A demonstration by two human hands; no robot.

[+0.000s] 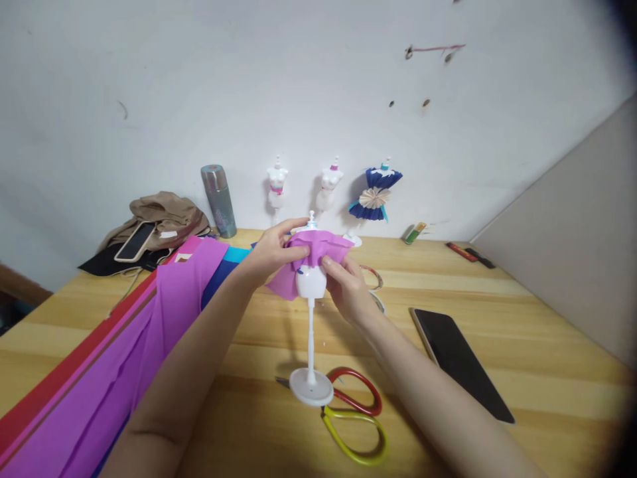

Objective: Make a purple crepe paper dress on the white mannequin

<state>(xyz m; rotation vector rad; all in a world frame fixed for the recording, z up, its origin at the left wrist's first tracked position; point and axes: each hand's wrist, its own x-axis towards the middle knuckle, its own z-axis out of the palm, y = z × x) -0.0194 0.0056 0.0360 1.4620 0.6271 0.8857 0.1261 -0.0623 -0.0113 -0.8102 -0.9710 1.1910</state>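
A small white dress form (311, 284) stands upright on a round base in front of me. Purple crepe paper (326, 245) is wrapped around its chest, and a loose part hangs at the left. My left hand (279, 249) is closed on the paper at the left side, thumb on the front. From the right, my right hand (348, 279) pinches the paper's lower edge at the front. Scissors (358, 415) with one red and one yellow handle lie partly under the base. Fingers behind the form are hidden.
Long purple crepe paper (149, 345) lies at the left. Behind stand two white dress forms (277, 182) and one in blue pleated paper (377, 196). A thermos (219, 199), a cap (164, 212) with a phone (135, 241), and a dark tablet (460, 362) surround the workspace.
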